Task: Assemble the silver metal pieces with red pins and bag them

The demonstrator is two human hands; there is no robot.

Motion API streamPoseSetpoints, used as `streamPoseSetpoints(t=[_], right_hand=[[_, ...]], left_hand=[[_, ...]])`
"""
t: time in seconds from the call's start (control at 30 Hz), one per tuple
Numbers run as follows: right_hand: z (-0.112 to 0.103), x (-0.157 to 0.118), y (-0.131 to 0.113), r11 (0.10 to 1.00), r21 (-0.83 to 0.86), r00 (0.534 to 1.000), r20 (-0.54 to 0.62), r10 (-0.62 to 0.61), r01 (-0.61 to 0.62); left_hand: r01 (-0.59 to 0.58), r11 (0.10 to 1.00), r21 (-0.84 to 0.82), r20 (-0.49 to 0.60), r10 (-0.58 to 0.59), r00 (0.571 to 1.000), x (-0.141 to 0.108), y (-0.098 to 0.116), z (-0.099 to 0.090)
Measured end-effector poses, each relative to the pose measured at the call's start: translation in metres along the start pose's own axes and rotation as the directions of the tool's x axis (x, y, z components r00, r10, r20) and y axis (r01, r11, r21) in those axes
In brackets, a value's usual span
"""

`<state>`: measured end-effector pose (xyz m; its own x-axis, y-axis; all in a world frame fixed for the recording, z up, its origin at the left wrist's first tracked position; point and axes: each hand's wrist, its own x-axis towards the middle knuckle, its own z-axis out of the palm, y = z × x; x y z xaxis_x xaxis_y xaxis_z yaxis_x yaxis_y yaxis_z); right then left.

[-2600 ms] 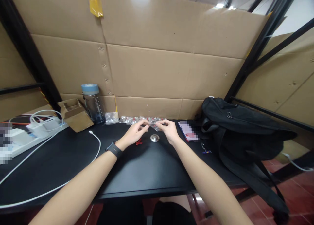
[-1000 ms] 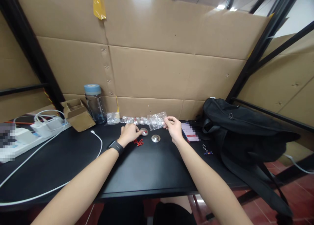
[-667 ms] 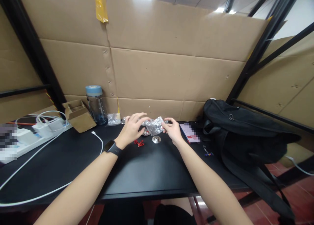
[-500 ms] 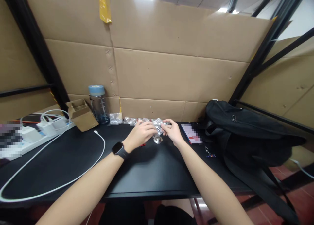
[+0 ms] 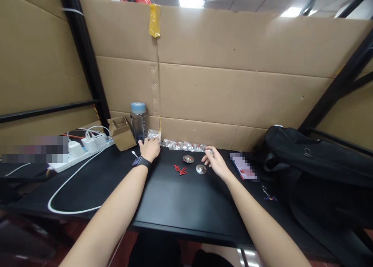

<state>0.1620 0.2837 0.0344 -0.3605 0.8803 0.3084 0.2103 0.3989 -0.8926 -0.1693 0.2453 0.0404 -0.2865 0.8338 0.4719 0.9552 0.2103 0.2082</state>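
Note:
My left hand [image 5: 150,149], wearing a black watch [image 5: 142,162], is at the back left of the black table with its thumb spread. Its fingertips reach crumpled clear plastic wrapping [image 5: 154,134]. My right hand [image 5: 216,163] hovers with loosely parted fingers beside a shiny, cymbal-like metal disc [image 5: 201,169]. Its fingertips overlap the right end of a row of clear plastic packets [image 5: 183,145] holding shiny pieces. Two more metal discs [image 5: 188,159] lie stacked between the hands, and looped red cords [image 5: 180,170] are in front of them.
A blue-lidded bottle [image 5: 138,121] and an open cardboard box [image 5: 121,135] stand at the back left, near a white power strip [image 5: 78,152] and cable. A phone [image 5: 243,166], a keychain [image 5: 268,194] and a black backpack [image 5: 317,173] are to the right. Cardboard [image 5: 218,92] walls the back.
My hands have parted. The left one moved left to the plastic at the back, leaving the middle. The right hand let go of the plastic wrapping. The view turned slightly left.

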Motion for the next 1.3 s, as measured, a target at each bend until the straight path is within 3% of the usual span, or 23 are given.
streamPoseSetpoints(t=[0.1, 0.2, 0.33, 0.43, 0.63, 0.8, 1.0, 1.13, 1.3], right_hand=[[0.0, 0.0, 0.001, 1.0, -0.007, 1.0, 0.023, -0.002, 0.002], [0.0, -0.002, 0.003, 0.998, -0.054, 0.999, 0.042, -0.022, 0.024], [0.004, -0.003, 0.005, 0.956, -0.251, 0.988, 0.053, -0.142, 0.151], [0.015, -0.001, 0.002, 0.862, -0.432, 0.963, 0.161, -0.216, 0.266], [0.039, 0.007, -0.004, 0.771, -0.575, 0.947, 0.302, -0.111, 0.274], [0.038, 0.011, 0.003, 0.751, -0.616, 0.957, 0.28, -0.074, 0.239], [0.033, 0.016, 0.01, 0.817, -0.548, 0.978, 0.188, -0.086, 0.177], [0.03, 0.018, 0.011, 0.924, -0.348, 0.988, 0.054, -0.147, 0.156], [0.026, 0.009, 0.0, 0.989, 0.024, 0.988, -0.038, -0.148, 0.149]], left_hand=[[0.049, 0.998, 0.03, 0.178, -0.054, 0.983, 0.0, -0.006, 0.009], [0.029, 0.999, 0.023, 0.215, -0.034, 0.976, 0.001, -0.006, 0.013], [-0.009, 1.0, 0.009, 0.172, 0.007, 0.985, 0.0, -0.001, 0.009], [-0.058, 0.998, -0.004, 0.096, 0.058, 0.994, -0.001, 0.01, 0.002], [-0.265, 0.954, -0.14, 0.01, 0.269, 0.963, -0.009, 0.044, -0.003], [-0.359, 0.891, -0.276, 0.042, 0.385, 0.922, -0.017, 0.064, 0.004], [-0.351, 0.874, -0.336, 0.11, 0.407, 0.907, -0.02, 0.072, 0.006], [-0.331, 0.85, -0.41, 0.11, 0.407, 0.907, -0.021, 0.074, 0.005], [-0.358, 0.647, -0.673, 0.038, 0.514, 0.857, -0.021, 0.082, 0.003]])
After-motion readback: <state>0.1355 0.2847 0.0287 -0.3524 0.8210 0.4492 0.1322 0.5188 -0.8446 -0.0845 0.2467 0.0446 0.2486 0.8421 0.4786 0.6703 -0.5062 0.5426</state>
